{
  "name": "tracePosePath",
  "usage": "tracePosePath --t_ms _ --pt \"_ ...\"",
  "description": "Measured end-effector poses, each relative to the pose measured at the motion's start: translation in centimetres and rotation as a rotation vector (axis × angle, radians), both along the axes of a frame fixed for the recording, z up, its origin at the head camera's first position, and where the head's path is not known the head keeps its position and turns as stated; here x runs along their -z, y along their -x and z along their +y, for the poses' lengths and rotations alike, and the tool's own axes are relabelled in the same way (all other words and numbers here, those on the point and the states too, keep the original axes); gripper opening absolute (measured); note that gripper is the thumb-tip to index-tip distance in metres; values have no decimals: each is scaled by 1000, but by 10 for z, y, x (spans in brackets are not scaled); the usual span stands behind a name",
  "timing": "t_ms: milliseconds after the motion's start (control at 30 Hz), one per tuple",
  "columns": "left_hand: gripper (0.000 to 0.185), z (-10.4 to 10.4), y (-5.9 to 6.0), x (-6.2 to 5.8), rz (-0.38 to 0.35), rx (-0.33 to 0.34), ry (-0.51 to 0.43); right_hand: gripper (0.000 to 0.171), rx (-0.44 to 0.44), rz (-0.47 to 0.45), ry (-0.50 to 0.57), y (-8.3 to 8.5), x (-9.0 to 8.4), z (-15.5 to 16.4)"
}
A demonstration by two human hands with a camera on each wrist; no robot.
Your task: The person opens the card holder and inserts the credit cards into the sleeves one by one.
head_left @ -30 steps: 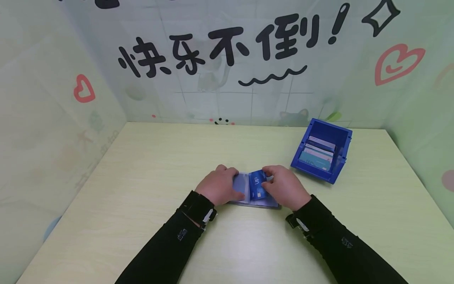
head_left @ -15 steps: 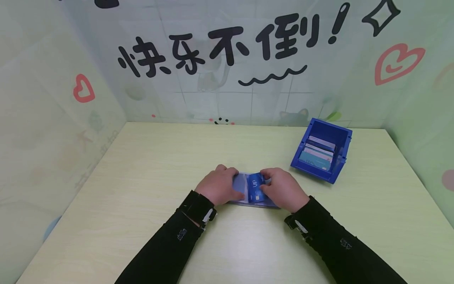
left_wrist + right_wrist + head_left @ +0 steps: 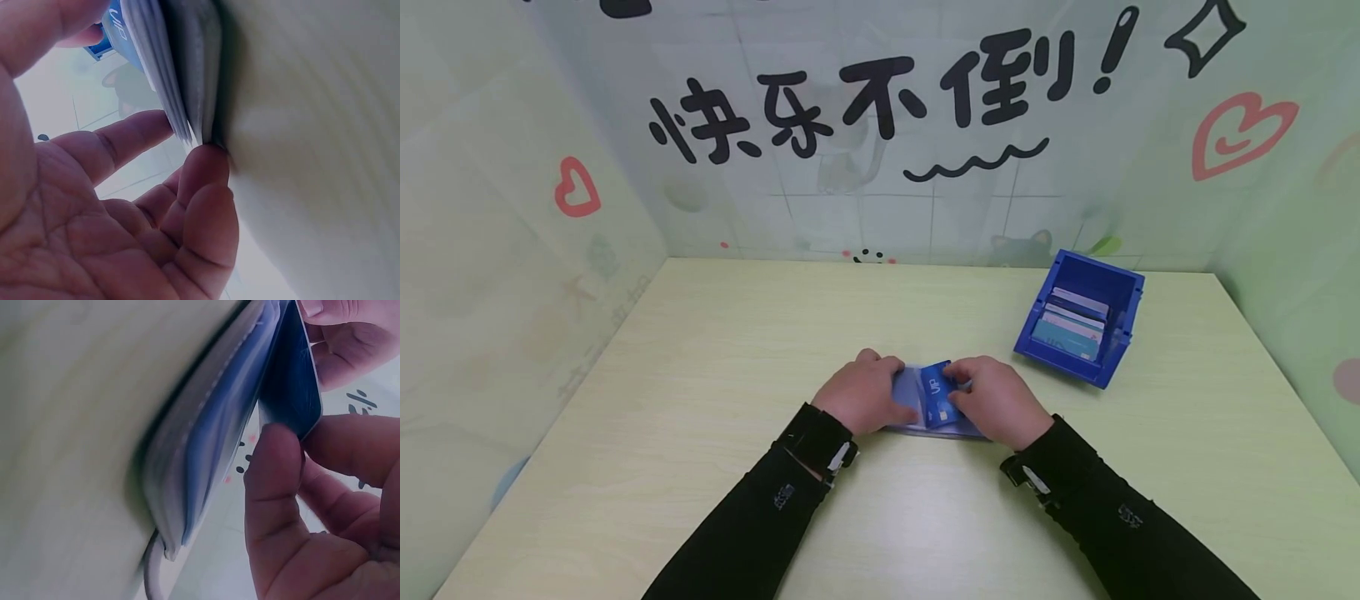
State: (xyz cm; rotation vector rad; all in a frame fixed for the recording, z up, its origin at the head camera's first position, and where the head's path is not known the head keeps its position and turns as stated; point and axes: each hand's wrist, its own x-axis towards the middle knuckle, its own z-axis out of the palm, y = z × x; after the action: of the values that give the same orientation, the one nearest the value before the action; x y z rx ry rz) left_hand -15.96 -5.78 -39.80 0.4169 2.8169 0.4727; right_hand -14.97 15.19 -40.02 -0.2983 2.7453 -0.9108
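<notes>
An open card holder [image 3: 907,387] with clear sleeves lies on the table. My left hand [image 3: 861,393] holds its left part, thumb at the near edge and fingers at the far edge. In the left wrist view, fingertips touch the edges of the holder's stacked pages [image 3: 164,75]. My right hand [image 3: 1000,402] pinches a blue VIP card [image 3: 936,395] between thumb and fingers, slanted over the middle of the holder. The right wrist view shows the card [image 3: 292,387] raised at an angle from the sleeves [image 3: 215,437]. Whether its left edge is inside a sleeve cannot be told.
Behind and to the right stands a blue plastic bin [image 3: 1123,304], with several cards [image 3: 1067,335] upright in it. A printed curtain [image 3: 850,217] closes off the back of the table [image 3: 737,333] and both sides.
My right hand has shifted slightly left with the blue card, whose tilt has changed a little. The left hand stays in place on the card holder.
</notes>
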Motion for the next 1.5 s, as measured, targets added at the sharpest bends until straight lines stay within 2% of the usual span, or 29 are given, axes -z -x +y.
tracePosePath --t_ms 233,433,833,1200,1500 --pt "79 1 -1 0 -12 -7 -9 37 19 -11 -15 -1 -2 -3" --pt "79 1 0 0 -9 -6 6 41 4 -42 -39 -3 -3 -6" --pt "82 1 1 0 -20 -5 -5 45 -28 -29 -33 -7 0 -10" --pt "84 0 1 -1 -20 5 -8 46 -47 -26 2 -11 -1 -14" --pt "86 0 0 -1 -31 -5 -7 49 -41 -81 35 -13 1 -16"
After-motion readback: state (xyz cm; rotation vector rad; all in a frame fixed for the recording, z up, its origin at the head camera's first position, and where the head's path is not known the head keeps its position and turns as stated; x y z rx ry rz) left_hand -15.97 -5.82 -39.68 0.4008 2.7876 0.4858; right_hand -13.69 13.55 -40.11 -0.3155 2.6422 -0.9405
